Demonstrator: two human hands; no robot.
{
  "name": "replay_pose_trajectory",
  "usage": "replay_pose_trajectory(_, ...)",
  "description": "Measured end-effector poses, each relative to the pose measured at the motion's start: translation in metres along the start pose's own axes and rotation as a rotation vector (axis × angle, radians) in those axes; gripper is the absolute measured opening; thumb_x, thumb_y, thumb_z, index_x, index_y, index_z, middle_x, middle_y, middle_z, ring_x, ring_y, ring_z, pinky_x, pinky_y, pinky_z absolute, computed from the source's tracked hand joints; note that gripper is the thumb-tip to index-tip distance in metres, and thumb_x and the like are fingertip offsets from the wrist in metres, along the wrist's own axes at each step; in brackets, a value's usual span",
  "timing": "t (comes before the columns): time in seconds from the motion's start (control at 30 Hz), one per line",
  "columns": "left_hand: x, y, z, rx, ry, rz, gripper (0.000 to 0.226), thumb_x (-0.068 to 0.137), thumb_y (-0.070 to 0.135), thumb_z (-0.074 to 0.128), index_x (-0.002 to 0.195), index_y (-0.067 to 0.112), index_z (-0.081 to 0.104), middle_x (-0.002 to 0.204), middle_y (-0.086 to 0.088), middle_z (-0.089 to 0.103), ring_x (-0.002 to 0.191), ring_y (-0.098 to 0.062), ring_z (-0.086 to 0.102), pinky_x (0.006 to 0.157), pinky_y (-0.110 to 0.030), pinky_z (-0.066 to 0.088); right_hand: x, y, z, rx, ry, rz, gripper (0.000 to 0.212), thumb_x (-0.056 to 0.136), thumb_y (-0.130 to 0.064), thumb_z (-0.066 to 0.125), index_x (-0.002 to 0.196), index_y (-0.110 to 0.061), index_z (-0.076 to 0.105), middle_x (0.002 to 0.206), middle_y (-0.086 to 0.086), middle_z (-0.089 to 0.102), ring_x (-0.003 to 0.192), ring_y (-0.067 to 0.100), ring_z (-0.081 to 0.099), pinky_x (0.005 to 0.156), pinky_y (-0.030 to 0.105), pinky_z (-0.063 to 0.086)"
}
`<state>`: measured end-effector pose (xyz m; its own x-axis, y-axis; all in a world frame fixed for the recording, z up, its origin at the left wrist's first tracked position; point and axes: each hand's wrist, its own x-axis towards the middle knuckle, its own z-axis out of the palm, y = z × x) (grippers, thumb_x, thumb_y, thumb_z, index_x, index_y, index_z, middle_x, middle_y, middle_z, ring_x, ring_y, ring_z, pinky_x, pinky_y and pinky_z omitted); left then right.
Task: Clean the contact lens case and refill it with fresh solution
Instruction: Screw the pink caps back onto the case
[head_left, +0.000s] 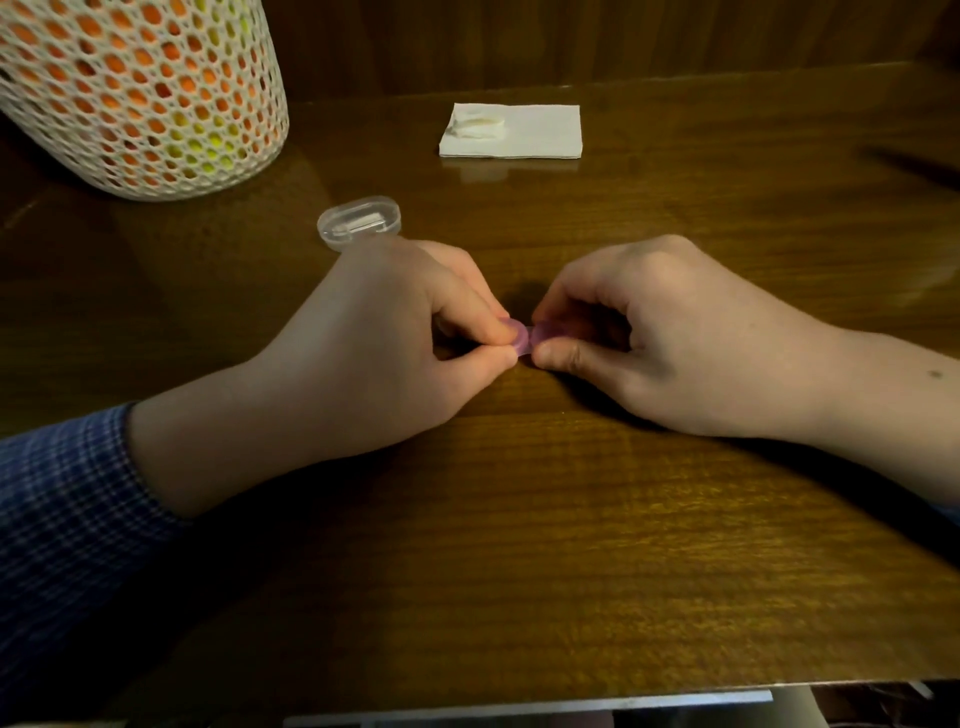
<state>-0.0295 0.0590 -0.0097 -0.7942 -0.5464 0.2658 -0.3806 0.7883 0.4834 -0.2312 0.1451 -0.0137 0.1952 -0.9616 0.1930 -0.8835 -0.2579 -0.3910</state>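
A small purple contact lens case (529, 338) sits low over the wooden table (519, 545), mostly hidden by fingers. My left hand (374, 348) pinches its left end between thumb and fingers. My right hand (654, 332) pinches its right end the same way. Both wrists rest on the table. A clear plastic oval lid or box (358, 221) lies just behind my left hand. No solution bottle is in view.
A folded white paper napkin (519, 132) with a crumpled white wad (475, 126) on its left part lies at the back. A white mesh container (140, 88) glowing orange and yellow stands at the back left. The table's front edge (519, 693) runs along the bottom.
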Motion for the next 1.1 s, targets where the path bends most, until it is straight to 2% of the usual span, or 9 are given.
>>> replay_pose_trajectory(0.17,0.000,-0.001,0.002,0.030,0.035,0.053,0.012,0.088,0.030,0.075,0.098,0.027,0.081,0.098,0.016,0.073,0.091,0.001,0.068,0.080,-0.024,0.057,0.001,0.001,-0.001,0.000,0.006,-0.008,0.032,0.089,-0.046,0.063,0.108,-0.024,0.075,0.093,-0.015,0.069,0.076,-0.007,0.057,0.066,0.004,0.040)
replay_pose_trajectory(0.3,0.000,-0.005,-0.003,-0.005,0.051,0.124,0.012,0.089,0.027,0.076,0.094,0.018,0.082,0.098,0.008,0.075,0.090,-0.006,0.070,0.075,-0.026,0.059,0.005,0.001,-0.005,0.000,-0.054,-0.072,0.036,0.089,-0.049,0.058,0.114,-0.028,0.074,0.098,-0.020,0.067,0.085,-0.008,0.060,0.072,0.005,0.041)
replay_pose_trajectory(0.43,0.011,-0.028,-0.021,0.072,0.359,0.111,0.018,0.094,0.024,0.064,0.097,0.014,0.079,0.107,0.003,0.070,0.094,-0.006,0.065,0.076,-0.017,0.055,0.005,0.004,-0.005,0.002,-0.043,-0.099,0.042,0.091,-0.049,0.057,0.124,-0.029,0.072,0.112,-0.018,0.072,0.097,-0.004,0.063,0.079,0.008,0.049)
replay_pose_trajectory(0.53,0.016,-0.058,-0.039,0.132,0.508,-0.058,0.021,0.091,0.018,0.066,0.109,0.016,0.075,0.109,0.004,0.065,0.094,-0.004,0.060,0.076,-0.017,0.053,0.003,0.008,-0.004,0.038,-0.039,-0.077,0.047,0.091,-0.052,0.058,0.131,-0.029,0.068,0.104,-0.016,0.073,0.090,-0.002,0.063,0.071,0.010,0.048)
replay_pose_trajectory(0.67,0.012,-0.092,-0.047,0.111,0.424,-0.268,0.022,0.087,0.029,0.064,0.109,0.029,0.066,0.100,0.009,0.061,0.082,-0.004,0.057,0.069,-0.020,0.044,0.002,0.013,0.000,0.175,-0.018,-0.011,0.056,0.087,-0.063,0.059,0.136,-0.034,0.061,0.080,-0.012,0.067,0.070,0.004,0.063,0.054,0.014,0.046)
replay_pose_trajectory(0.77,0.012,-0.101,-0.046,0.111,0.311,-0.299,0.035,0.078,0.050,0.055,0.109,0.036,0.060,0.102,0.009,0.061,0.079,-0.007,0.059,0.064,-0.024,0.046,0.000,0.018,-0.002,0.280,0.055,0.023,0.053,0.082,-0.068,0.060,0.129,-0.043,0.060,0.087,-0.017,0.067,0.068,0.011,0.065,0.054,0.018,0.049)
replay_pose_trajectory(0.9,0.017,-0.105,-0.041,0.199,0.116,-0.245,0.029,0.084,0.050,0.067,0.110,0.046,0.055,0.107,0.019,0.060,0.087,0.002,0.054,0.073,-0.025,0.044,-0.005,0.027,-0.007,0.341,0.183,0.049,0.026,0.090,-0.045,0.064,0.116,-0.049,0.061,0.086,-0.020,0.068,0.076,0.007,0.067,0.063,0.019,0.054)
replay_pose_trajectory(1.0,0.023,-0.103,-0.037,0.226,0.132,-0.240,0.020,0.092,0.041,0.067,0.107,0.045,0.055,0.106,0.019,0.061,0.098,0.000,0.055,0.082,-0.029,0.049,-0.006,0.033,-0.006,0.351,0.262,0.051,0.024,0.094,-0.031,0.069,0.110,-0.048,0.064,0.084,-0.018,0.069,0.077,0.007,0.066,0.067,0.015,0.052)
replay_pose_trajectory(1.1,0.029,-0.086,-0.031,0.129,0.206,-0.239,0.015,0.093,0.039,0.068,0.103,0.044,0.058,0.104,0.020,0.063,0.098,-0.003,0.060,0.076,-0.021,0.047,-0.004,0.034,-0.005,0.334,0.346,0.059,0.025,0.094,-0.029,0.069,0.110,-0.049,0.064,0.082,-0.016,0.069,0.087,0.003,0.066,0.072,0.012,0.053)
